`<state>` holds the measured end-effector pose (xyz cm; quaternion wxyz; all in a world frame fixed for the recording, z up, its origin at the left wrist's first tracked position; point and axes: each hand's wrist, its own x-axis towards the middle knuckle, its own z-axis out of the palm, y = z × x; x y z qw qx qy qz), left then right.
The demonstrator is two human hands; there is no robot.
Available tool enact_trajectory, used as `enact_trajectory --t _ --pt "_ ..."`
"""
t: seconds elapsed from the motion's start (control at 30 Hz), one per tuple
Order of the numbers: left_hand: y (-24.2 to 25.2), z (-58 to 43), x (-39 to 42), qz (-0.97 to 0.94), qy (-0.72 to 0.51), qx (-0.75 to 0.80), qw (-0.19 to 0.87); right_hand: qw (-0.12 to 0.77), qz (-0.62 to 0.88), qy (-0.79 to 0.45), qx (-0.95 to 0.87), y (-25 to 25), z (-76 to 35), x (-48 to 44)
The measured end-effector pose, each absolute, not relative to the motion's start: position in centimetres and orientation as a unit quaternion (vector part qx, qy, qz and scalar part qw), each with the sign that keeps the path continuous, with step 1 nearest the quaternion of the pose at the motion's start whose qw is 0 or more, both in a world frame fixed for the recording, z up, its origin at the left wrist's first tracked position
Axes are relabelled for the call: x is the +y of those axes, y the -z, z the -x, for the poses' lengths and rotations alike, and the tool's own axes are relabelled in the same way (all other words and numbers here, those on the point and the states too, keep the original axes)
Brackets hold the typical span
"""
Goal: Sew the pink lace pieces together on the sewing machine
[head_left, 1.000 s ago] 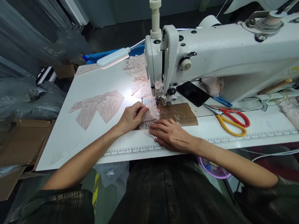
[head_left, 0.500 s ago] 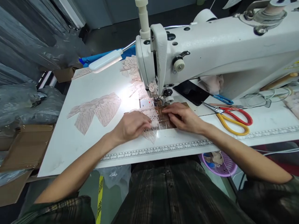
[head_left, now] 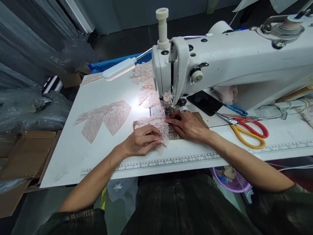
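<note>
A pale pink lace piece (head_left: 151, 120) lies under the front of the white sewing machine (head_left: 166, 71), by its presser foot (head_left: 168, 111). My left hand (head_left: 145, 140) is closed, pinching the lower edge of this lace between thumb and fingertips. From the other side, my right hand (head_left: 189, 127) has its fingertips at the lace's right edge, close to the needle area. Its fingers are bent together on the lace, and the thumb tip is partly hidden. Beneath both lies a brown plate (head_left: 199, 119) on the table.
Another cut lace piece (head_left: 114, 114) lies on the white table (head_left: 68, 153) at left, with more lace (head_left: 146, 78) behind the machine. A lamp (head_left: 119, 68) shines there. To the right are a dark phone (head_left: 205, 102) and scissors (head_left: 249, 130). A purple basket (head_left: 232, 186) stands below.
My right hand has moved from the brown plate to the lace's right edge. My left hand has shifted its hold along the lower lace. The whole view has shifted slightly.
</note>
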<state>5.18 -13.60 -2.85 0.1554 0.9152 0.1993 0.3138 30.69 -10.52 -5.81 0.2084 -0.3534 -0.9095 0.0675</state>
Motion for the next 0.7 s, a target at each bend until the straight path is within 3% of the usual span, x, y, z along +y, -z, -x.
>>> enact_trajectory --t 0.13,0.3,0.47,0.7 --pt "2.7 -4.8 -13.6 -0.913 -0.314 0.215 0.144 0.209 0.357 -0.065 -0.908 5.9 -30.6 -10.6" --pt "3.0 -4.7 -14.1 -0.956 -0.212 0.203 0.024 0.187 0.357 -0.057 -0.913 5.8 -30.5 -10.6" --pt "3.1 -4.9 -14.4 -0.962 -0.134 0.239 0.001 0.172 0.361 -0.048 -0.915 5.4 -30.4 -10.7" --pt "3.8 -4.2 -13.4 -0.939 -0.259 0.226 0.019 0.206 0.361 -0.079 -0.906 5.9 -30.6 -10.6"
